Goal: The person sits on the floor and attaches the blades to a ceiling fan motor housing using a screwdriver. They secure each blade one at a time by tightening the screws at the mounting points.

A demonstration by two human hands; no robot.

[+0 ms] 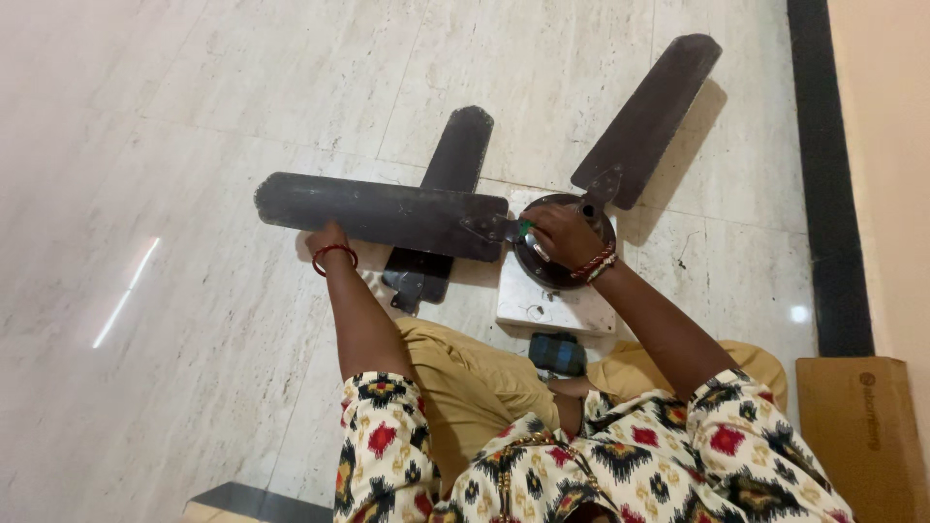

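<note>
A dark ceiling fan motor hub [542, 266] rests on a white block [557, 305] on the floor. One dark blade [378, 211] reaches left from the hub, and my left hand [326, 240] holds its lower edge. My right hand [560, 235] sits on the hub where that blade's bracket meets it, gripping a green-handled screwdriver [526, 230]. A second blade [647, 121] stays fixed to the hub and points up right. A third blade [441, 199] lies loose on the floor beneath the first.
A small dark teal object [557, 353] lies by my knees. At the right stands a cardboard box [862, 436] against a cream wall with a black skirting strip [823, 174]. The floor is pale marble tile [174, 194].
</note>
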